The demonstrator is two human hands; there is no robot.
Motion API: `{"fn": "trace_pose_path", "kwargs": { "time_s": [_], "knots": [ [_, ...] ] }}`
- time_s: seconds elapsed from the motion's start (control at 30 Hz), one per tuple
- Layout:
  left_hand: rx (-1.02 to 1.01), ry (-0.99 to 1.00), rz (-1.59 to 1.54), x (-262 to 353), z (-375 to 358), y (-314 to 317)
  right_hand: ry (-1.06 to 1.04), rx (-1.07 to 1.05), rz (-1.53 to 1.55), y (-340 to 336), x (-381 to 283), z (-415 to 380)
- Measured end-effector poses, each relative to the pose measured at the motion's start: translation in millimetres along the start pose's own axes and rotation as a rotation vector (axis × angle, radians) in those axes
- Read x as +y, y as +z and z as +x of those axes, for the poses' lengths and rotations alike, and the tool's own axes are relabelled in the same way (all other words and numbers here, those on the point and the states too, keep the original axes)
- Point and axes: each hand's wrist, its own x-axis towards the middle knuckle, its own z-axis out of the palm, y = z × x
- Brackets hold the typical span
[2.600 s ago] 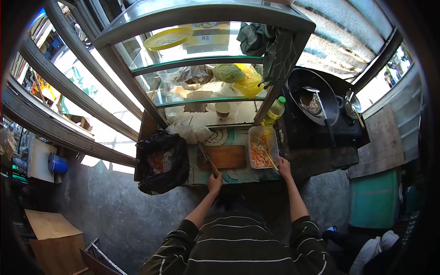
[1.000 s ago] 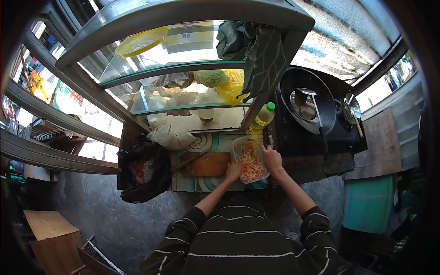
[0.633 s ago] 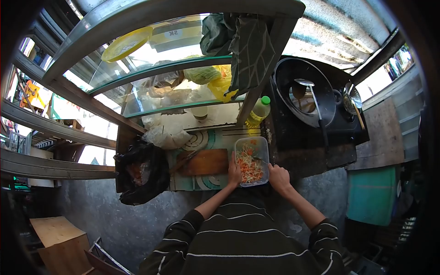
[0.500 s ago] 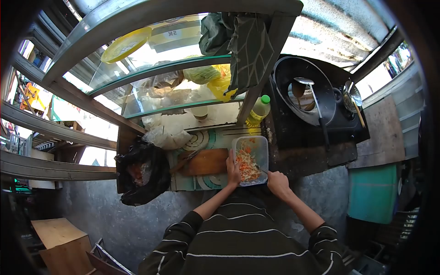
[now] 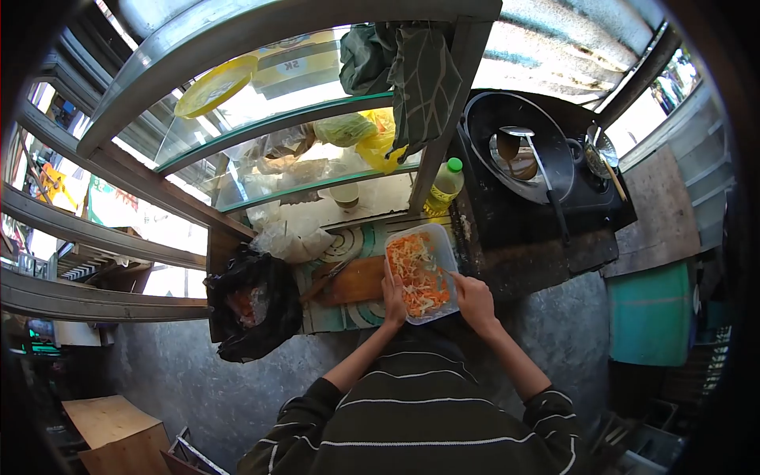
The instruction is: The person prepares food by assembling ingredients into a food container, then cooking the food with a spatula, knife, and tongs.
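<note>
A clear plastic container (image 5: 448, 252) of shredded carrot and cabbage (image 5: 417, 273) stands at the counter's front edge. My left hand (image 5: 393, 299) grips its left wall, fingers along the outside and thumb by the rim. In my right hand (image 5: 475, 302), closed over the right rim, is a thin-handled metal utensil, probably a spoon or fork; its far end is down in the shreds. Left of the container lies a wooden cutting board (image 5: 356, 282) with a knife (image 5: 323, 280) across its left end.
A black plastic bag (image 5: 261, 317) sits left of the board, clear bags (image 5: 291, 240) behind it. A green-capped bottle (image 5: 444, 188) stands behind the container. On the right, a wok (image 5: 483, 127) with a ladle (image 5: 543, 170) rests on the stove. A glass display case (image 5: 289, 131) rises at the back.
The shreds have shifted from a heap on the near side to a spread across the container. My right hand has moved slightly up with the utensil. The view has turned a little.
</note>
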Motion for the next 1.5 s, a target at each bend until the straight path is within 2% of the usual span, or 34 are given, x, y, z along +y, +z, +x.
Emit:
{"fn": "trace_pose_path", "kwargs": {
  "time_s": [0.07, 0.1, 0.13, 0.2, 0.23, 0.27, 0.33, 0.4, 0.47, 0.53, 0.6, 0.67, 0.73, 0.77, 0.8, 0.83, 0.87, 0.9, 0.97, 1.0, 1.03, 1.07, 1.1, 1.23, 1.3, 1.33, 1.4, 1.47, 1.5],
  "knots": [
    [-0.047, 0.038, 0.030, -1.0, 4.8, -5.0, -0.128, -0.114, -0.205, 6.2, -3.0, -6.4],
    [-0.050, 0.099, 0.199, -1.8, 5.6, -8.9, -0.164, -0.207, -0.285, 3.3, -6.6, -11.4],
    [-0.051, 0.161, 0.369, -2.5, 7.1, -13.2, -0.167, -0.205, -0.284, -2.5, -9.5, -11.4],
    [-0.108, 0.194, 0.420, 22.0, -2.8, -9.2, -0.122, -0.115, -0.276, -17.1, -15.6, -5.1],
    [-0.170, 0.223, 0.472, 35.4, -8.0, -4.5, -0.118, -0.001, -0.289, -19.6, -18.0, 0.1],
    [-0.174, 0.222, 0.471, 39.2, -9.3, -1.7, -0.115, 0.001, -0.291, -14.2, -14.0, 1.0],
    [-0.267, 0.468, 0.558, 42.9, -10.4, 2.4, -0.166, 0.111, -0.329, 2.9, -4.2, 3.7],
    [-0.262, 0.418, 0.539, 49.0, -6.1, 2.2, -0.231, 0.062, -0.350, 5.0, -13.2, -8.7],
    [-0.258, 0.363, 0.521, 48.7, -0.7, -4.6, -0.365, -0.187, -0.426, 4.1, -12.9, -19.0],
    [-0.260, 0.223, 0.460, 38.6, 4.9, -12.8, -0.371, -0.175, -0.466, -7.2, -7.6, -12.0],
    [-0.308, 0.190, 0.421, 58.2, -7.2, -2.7, -0.223, 0.038, -0.474, -18.1, -7.7, -1.0],
    [-0.354, 0.159, 0.387, 62.0, -9.0, -2.3, -0.190, 0.004, -0.498, -13.3, -1.2, -6.2],
    [-0.212, 0.291, 0.465, 47.0, 3.7, -5.7, -0.304, -0.206, -0.548, -5.5, 4.7, -22.1],
    [-0.217, 0.292, 0.465, 47.8, 4.9, -5.0, -0.300, -0.248, -0.535, -8.9, -1.8, -25.2],
    [-0.233, 0.411, 0.524, 48.0, 5.0, -5.4, -0.296, -0.248, -0.535, -13.9, -4.8, -23.1],
    [-0.244, 0.527, 0.580, 46.9, 3.0, -6.1, -0.232, -0.159, -0.549, -18.9, -7.2, -18.1],
    [-0.240, 0.518, 0.581, 48.5, -0.3, -5.1, -0.170, -0.075, -0.561, -20.4, -8.0, -17.0],
    [-0.265, 0.464, 0.552, 51.3, -1.2, -3.9, -0.169, -0.081, -0.558, -16.5, -4.5, -19.1],
    [-0.296, 0.415, 0.525, 50.2, 2.8, -4.4, -0.048, -0.252, -0.576, -8.9, 2.1, -22.2],
    [-0.198, 0.316, 0.522, 44.6, 8.8, -4.2, -0.046, -0.248, -0.578, -8.0, 1.1, -25.1],
    [-0.099, 0.214, 0.516, 38.1, 12.9, -3.5, 0.046, -0.321, -0.463, -6.5, -2.0, -28.8],
    [-0.098, 0.214, 0.513, 34.7, 12.2, -1.7, 0.135, -0.395, -0.346, -5.2, -5.0, -32.0],
    [-0.111, 0.218, 0.518, 31.0, 10.4, -0.3, 0.221, -0.383, -0.167, -1.7, -2.9, -32.7],
    [-0.117, 0.185, 0.420, 13.3, 11.4, -10.4, 0.166, -0.333, 0.044, 1.4, 4.0, -25.9],
    [-0.123, 0.153, 0.306, 5.6, 15.9, -11.2, 0.091, -0.148, 0.124, -9.6, -0.4, -20.1],
    [-0.125, 0.137, 0.247, 1.8, 17.8, -11.4, 0.090, -0.147, 0.123, -15.6, -5.0, -17.5],
    [-0.120, 0.106, 0.197, 7.8, 14.5, -10.1, -0.025, -0.053, -0.145, -25.6, -17.4, -15.4],
    [-0.114, 0.085, 0.148, 9.6, 16.5, -10.0, -0.086, -0.083, -0.193, -26.4, -12.9, -14.3],
    [-0.111, 0.149, 0.230, 7.6, 17.2, -11.8, -0.145, -0.113, -0.240, -25.9, -12.2, -12.7]
  ]
}}
